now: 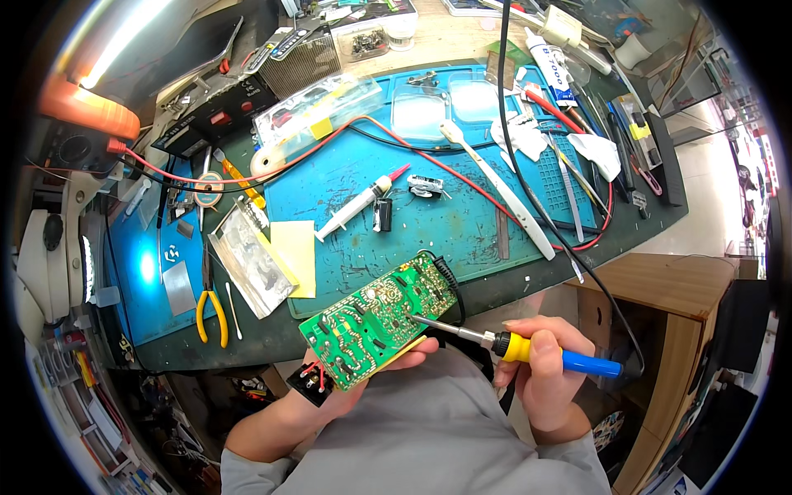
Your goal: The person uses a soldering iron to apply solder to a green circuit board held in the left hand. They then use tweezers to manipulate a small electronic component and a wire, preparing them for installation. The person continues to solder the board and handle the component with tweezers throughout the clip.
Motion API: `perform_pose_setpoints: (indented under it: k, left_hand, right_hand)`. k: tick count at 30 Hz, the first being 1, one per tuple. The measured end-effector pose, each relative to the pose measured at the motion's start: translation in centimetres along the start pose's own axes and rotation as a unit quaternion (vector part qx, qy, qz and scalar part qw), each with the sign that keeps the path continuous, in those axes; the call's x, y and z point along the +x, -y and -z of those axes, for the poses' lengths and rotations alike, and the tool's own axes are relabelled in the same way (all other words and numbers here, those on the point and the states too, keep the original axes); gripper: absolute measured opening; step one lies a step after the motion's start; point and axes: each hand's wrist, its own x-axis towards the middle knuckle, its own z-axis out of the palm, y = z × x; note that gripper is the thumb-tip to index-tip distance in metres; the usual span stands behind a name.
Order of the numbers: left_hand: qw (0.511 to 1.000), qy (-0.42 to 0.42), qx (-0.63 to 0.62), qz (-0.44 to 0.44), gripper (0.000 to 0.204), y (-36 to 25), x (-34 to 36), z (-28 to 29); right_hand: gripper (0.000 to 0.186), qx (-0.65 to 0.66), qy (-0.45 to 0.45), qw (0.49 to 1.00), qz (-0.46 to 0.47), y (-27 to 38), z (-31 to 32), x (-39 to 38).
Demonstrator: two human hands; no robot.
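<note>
My left hand [338,400] grips a green circuit board [367,322] from beneath, its fingertips showing along the lower edge. A black socket [309,388] with red wires hangs at the board's left end, and a black cable leaves the right end. In my right hand [544,371] is a soldering iron [594,363] with a blue and yellow handle, fingers closed round it. The iron's metal tip lies over the middle of the board; whether it touches, I cannot tell. A yellow paper pad [293,256] lies on the mat just beyond the board.
The blue mat [470,231] holds a syringe [355,206], small black components [425,186] and a white brush [495,190]. Yellow-handled pliers [208,318] and a plastic bag [247,264] lie left. Tweezers, tubes and cables crowd the right. A wooden cabinet [652,285] stands right of the bench.
</note>
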Motion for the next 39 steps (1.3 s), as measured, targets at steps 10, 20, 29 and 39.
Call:
perform_pose_setpoints:
  k: [10,20,29,39]
  left_hand:
    - [0.999,0.004,-0.027,-0.017,0.067,0.7,-0.1,0.2]
    - [0.999,-0.016,-0.016,-0.024,0.057,1.0,-0.1,0.1]
    - [1.000,0.002,-0.019,-0.018,0.060,1.1,-0.1,0.5]
    - [1.000,0.001,-0.014,-0.025,0.056,1.0,-0.2,0.2]
  right_hand:
    - [0.030,0.004,-0.010,1.000,-0.009,0.3,-0.2,-0.2]
    - [0.030,-0.001,-0.003,1.000,0.002,0.6,-0.4,-0.1]
    - [0.032,0.007,-0.011,1.000,-0.003,0.4,-0.4,-0.2]
    - [0.030,-0.006,-0.014,1.000,-0.009,0.5,-0.4,0.2]
